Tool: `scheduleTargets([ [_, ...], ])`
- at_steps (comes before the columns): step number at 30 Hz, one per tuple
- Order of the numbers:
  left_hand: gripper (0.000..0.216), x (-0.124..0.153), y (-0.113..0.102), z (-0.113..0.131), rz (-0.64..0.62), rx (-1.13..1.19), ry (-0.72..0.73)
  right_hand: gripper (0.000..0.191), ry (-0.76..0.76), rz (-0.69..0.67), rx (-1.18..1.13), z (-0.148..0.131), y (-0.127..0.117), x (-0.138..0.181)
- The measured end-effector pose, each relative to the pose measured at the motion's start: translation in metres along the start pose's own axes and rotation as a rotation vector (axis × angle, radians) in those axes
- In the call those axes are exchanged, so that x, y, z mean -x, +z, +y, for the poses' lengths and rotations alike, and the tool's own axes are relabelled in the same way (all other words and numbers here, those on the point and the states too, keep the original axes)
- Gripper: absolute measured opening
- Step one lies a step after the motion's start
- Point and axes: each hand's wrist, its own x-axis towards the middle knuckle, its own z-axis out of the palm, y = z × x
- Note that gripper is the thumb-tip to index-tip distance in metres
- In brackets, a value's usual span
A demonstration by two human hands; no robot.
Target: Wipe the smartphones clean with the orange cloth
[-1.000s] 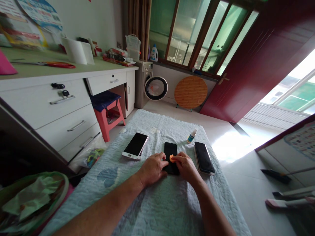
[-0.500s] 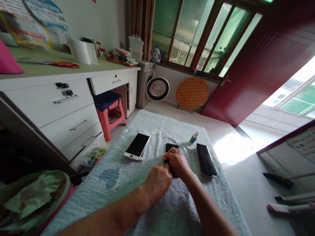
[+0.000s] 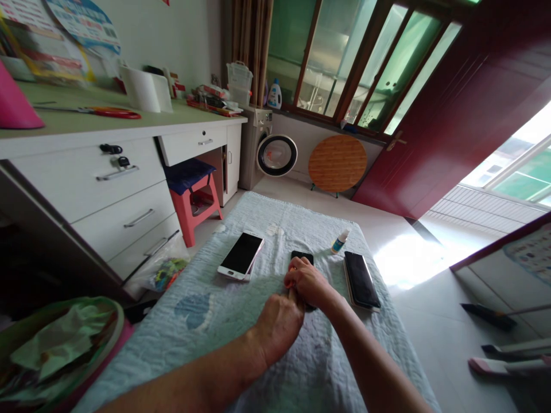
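A black phone [image 3: 302, 254] lies flat on the cloth, its far end showing and most of it covered by my hands. My right hand [image 3: 313, 284] is closed over the middle of that phone, with a bit of a small orange thing showing at its fingertips. Against the near left side of the phone, my left hand [image 3: 279, 322] is curled with its fingers pressed down beside the right hand. A white phone [image 3: 241, 255] rests on another thin object to the left. Right of my hands, a dark phone [image 3: 361, 280] also lies on something. A small spray bottle [image 3: 340, 241] stands behind it.
Pale blue quilted cloth [image 3: 275, 215] covers the table. Beyond its left edge are a white desk [image 3: 116, 198], a red stool [image 3: 193, 201] and a bin [image 3: 116, 312] with waste. A round wooden tabletop [image 3: 338, 163] leans by the wall.
My right hand's fingers have shifted slightly over the black phone, and less of the orange thing shows. The left hand has moved a little nearer to me. The other phones stay put.
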Motion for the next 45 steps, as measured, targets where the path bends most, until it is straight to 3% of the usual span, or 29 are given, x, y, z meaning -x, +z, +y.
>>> scheduleTargets([
  [6,0.041,0.000,0.004,0.000,0.007,0.009,-0.008,0.017,0.017,0.098,-0.010,0.007,0.001,-0.002],
  [18,0.022,-0.003,0.003,-0.014,0.065,0.106,0.023,0.028,0.203,0.290,0.053,0.044,0.008,-0.033],
  [25,0.019,-0.004,0.005,-0.017,0.067,0.104,0.023,0.030,0.298,0.316,0.093,0.054,0.010,-0.020],
  [31,0.020,-0.004,0.010,-0.016,0.110,0.109,0.004,0.029,0.262,0.332,0.058,0.046,0.015,0.010],
  [45,0.020,-0.005,0.009,-0.021,0.119,0.184,-0.007,0.027,0.177,0.166,-0.157,-0.007,0.009,0.067],
])
